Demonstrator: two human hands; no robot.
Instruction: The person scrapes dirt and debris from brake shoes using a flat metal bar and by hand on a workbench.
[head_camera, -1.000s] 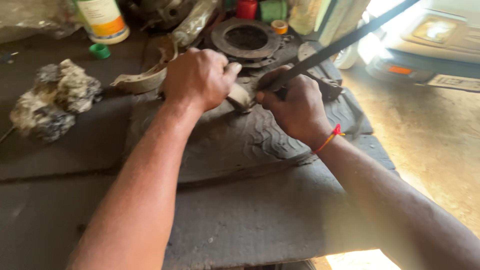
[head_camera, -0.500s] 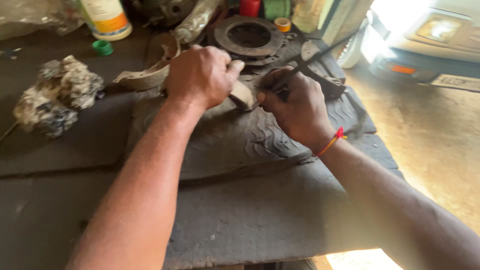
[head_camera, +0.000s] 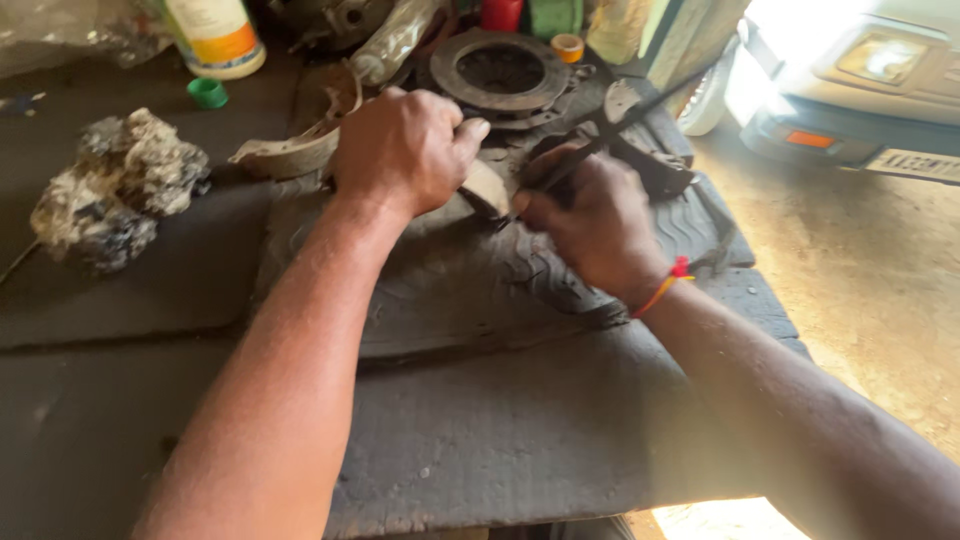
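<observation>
In the head view, the left hand (head_camera: 402, 150) is resting fist-like near the far edge of the dark, grimy desk (head_camera: 520, 440), its fingers (head_camera: 462, 128) curling closed around one end of a curved, tan-coloured brake shoe piece (head_camera: 487, 188), which is lying on a worn black piece of tyre tread rubber (head_camera: 470, 290) spread over the far middle of the desk. Just beside it, the right hand (head_camera: 590, 222), wearing a red thread band (head_camera: 665, 283) at the wrist, is gripping a long dark flat metal bar (head_camera: 625, 122); its fingers (head_camera: 540, 185) are pressing together around the lower end of the bar, and the bar's tip is meeting the brake shoe piece between the two hands while its upper length is slanting toward the far right corner. Behind the hands, by the far edge, a round rusty metal clutch plate (head_camera: 500, 70) is lying flat, and a second curved brake shoe (head_camera: 290, 150) is lying just left of the left hand. Toward the left edge a grey-white clump of dirty cotton waste (head_camera: 115, 190) is sitting, with a small green cap (head_camera: 207, 93) and a white plastic bottle with an orange band (head_camera: 213, 38) at the far left corner.
</observation>
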